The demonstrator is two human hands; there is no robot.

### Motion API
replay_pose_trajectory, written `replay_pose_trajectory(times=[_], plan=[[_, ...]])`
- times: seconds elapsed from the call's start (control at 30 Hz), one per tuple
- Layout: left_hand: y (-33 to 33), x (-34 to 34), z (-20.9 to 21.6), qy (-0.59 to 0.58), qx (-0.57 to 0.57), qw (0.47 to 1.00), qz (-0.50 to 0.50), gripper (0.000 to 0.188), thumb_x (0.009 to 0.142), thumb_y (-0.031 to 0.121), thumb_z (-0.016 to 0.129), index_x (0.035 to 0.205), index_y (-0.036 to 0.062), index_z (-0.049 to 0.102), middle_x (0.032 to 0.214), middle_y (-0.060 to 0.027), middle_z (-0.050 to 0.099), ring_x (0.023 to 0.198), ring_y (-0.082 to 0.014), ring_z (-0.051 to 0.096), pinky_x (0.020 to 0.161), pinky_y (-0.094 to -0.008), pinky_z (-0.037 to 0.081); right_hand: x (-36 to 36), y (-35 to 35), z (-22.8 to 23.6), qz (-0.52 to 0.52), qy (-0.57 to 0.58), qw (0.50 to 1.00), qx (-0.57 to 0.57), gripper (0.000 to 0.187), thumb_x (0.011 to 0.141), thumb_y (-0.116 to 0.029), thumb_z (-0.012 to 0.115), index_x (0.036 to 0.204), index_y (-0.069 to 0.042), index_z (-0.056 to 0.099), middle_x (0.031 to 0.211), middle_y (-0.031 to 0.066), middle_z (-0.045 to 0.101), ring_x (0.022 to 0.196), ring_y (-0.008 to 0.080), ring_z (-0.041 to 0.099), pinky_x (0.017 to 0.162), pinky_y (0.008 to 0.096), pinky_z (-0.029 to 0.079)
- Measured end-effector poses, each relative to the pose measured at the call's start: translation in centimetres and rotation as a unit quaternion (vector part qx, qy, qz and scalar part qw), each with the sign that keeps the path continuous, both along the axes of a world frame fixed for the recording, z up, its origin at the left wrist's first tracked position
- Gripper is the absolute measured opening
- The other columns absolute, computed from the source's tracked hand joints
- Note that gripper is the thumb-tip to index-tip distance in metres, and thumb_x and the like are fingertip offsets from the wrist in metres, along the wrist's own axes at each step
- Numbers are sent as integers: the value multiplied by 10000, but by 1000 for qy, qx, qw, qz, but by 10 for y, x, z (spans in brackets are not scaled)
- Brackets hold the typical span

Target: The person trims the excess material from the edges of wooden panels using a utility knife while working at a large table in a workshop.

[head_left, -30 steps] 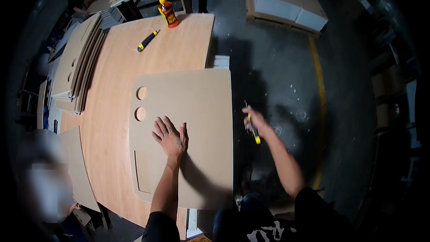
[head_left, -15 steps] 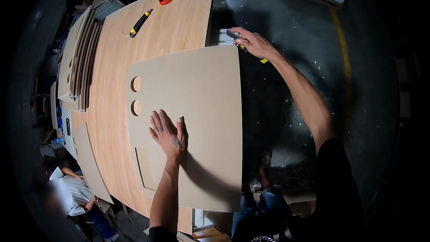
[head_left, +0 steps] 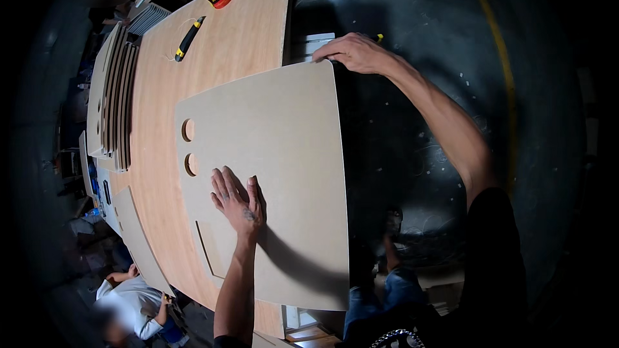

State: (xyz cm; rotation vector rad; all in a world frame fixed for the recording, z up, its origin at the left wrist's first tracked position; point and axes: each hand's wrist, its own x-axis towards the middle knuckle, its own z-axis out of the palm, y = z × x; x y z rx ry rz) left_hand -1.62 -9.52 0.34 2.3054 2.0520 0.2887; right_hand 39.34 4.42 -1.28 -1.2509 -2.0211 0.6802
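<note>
The panel (head_left: 271, 174) lies on the table (head_left: 225, 45), its right edge overhanging. The left hand (head_left: 237, 198) presses flat on it, open; the right hand (head_left: 354, 53) grips a yellow knife (head_left: 378, 38) at the far corner. Best to keep the panel pinned and the blade tight to the edge. 1 second ago that hand was midway down the edge.

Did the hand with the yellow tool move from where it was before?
Yes. The right hand went from the middle of the brown board's right edge up to its far corner. The left hand lies flat on the board.
</note>
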Motion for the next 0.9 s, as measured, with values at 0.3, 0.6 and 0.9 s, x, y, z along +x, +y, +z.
replay_pose_trajectory(times=[0.3, 0.6, 0.9], plan=[[1, 3, -3, 2, -2, 1000, 1, 682, 988, 473, 432, 1497, 47, 274, 1571, -194, 202, 1466, -348, 142, 1155, -543, 75, -14, -67, -29, -108, 72, 987, 97, 314, 871, 50, 538, 1134, -66, 666, 999, 141, 692, 907, 296, 661, 786, 351, 520], [1, 0, -3, -6, -6, 1000, 8, 703, 981, 492, 431, 1489, 29, 283, 1562, -208, 215, 1463, -354, 146, 1153, -550, 77, -31, -39, -29, -195, 142, 965, 104, 264, 897, -4, 587, 1140, -65, 669, 1035, 124, 685, 883, 281, 658, 783, 322, 511], [2, -4, -6, -2, -1, 1000, 5, 714, 974, 501, 440, 1484, 24, 292, 1555, -222, 224, 1458, -368, 150, 1150, -561, 89, -47, -58, -36, -250, 152, 951, 105, 278, 878, 25, 604, 1134, -54, 675, 827, 89, 615, 685, 189, 547, 656, 263, 447]])
